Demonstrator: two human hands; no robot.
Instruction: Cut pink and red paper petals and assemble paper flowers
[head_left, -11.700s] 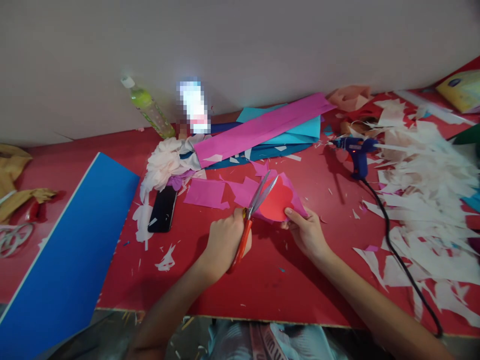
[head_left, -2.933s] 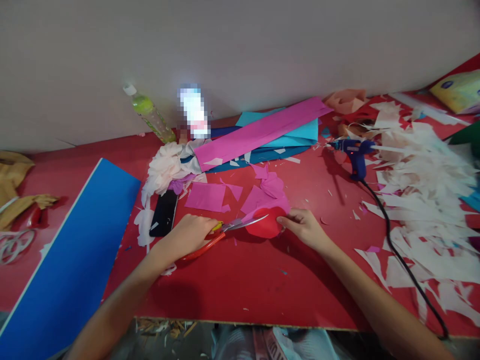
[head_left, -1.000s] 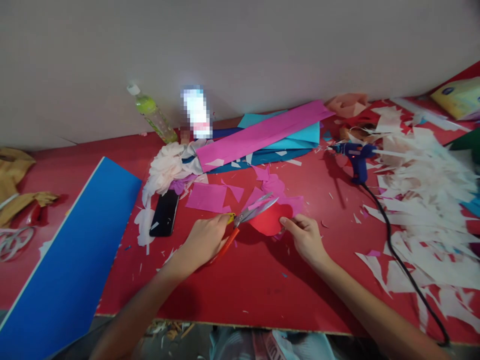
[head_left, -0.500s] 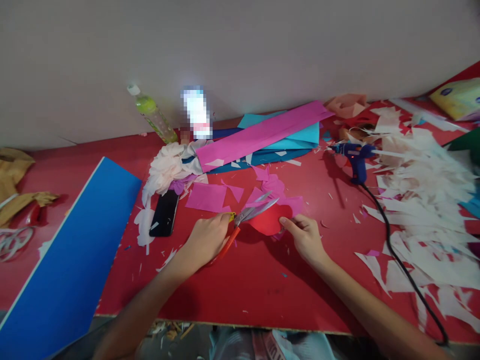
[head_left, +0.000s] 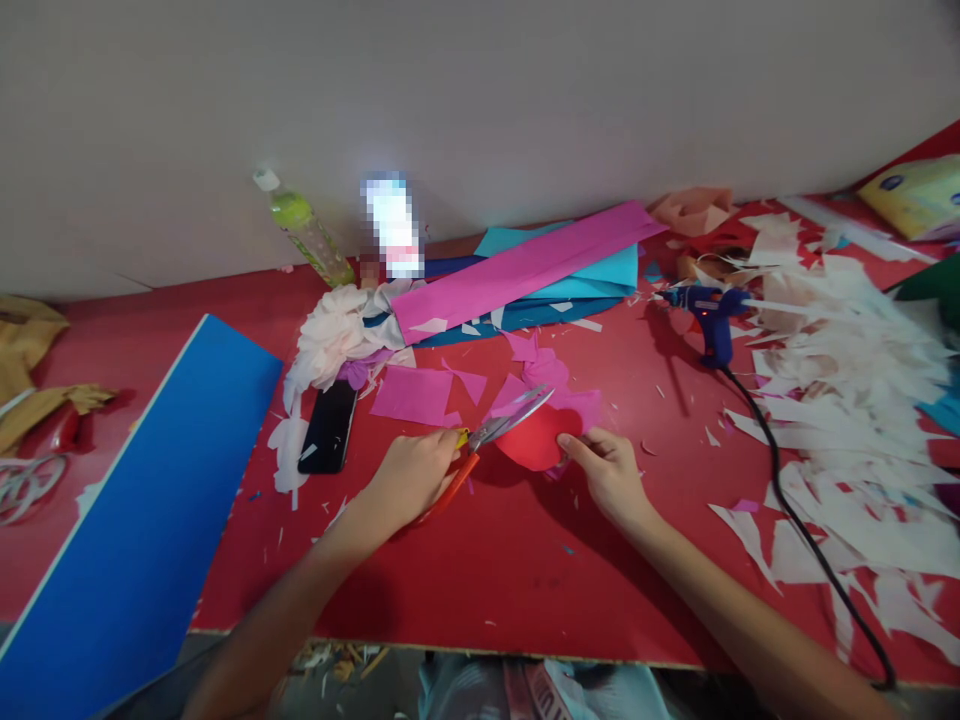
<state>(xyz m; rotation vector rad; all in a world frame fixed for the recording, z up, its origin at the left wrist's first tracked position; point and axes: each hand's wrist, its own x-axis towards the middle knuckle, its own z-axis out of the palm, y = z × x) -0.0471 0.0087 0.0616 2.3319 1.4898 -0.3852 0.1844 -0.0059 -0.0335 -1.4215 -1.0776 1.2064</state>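
Observation:
My left hand (head_left: 416,478) is closed round the handles of a pair of scissors (head_left: 491,430), one handle yellow and the other orange-red. The blades point up and to the right, lying along the upper left edge of a red paper piece (head_left: 541,440) with a rounded outline. Thumb and fingers of my right hand (head_left: 609,470) pinch that paper at its right edge. Behind it lie pink paper scraps (head_left: 551,370) and a pink paper rectangle (head_left: 412,394) on the red table (head_left: 525,580).
A blue glue gun (head_left: 711,322) with a black cord stands at right, beside heaped white paper scraps (head_left: 847,400). A dark phone (head_left: 328,428), white paper flower (head_left: 334,335) and blue board (head_left: 150,510) lie left. Folded pink paper (head_left: 525,270) and a green bottle (head_left: 306,232) are by the wall.
The scissor blades have come closer together along the red paper's upper edge. Both hands stay in nearly the same place.

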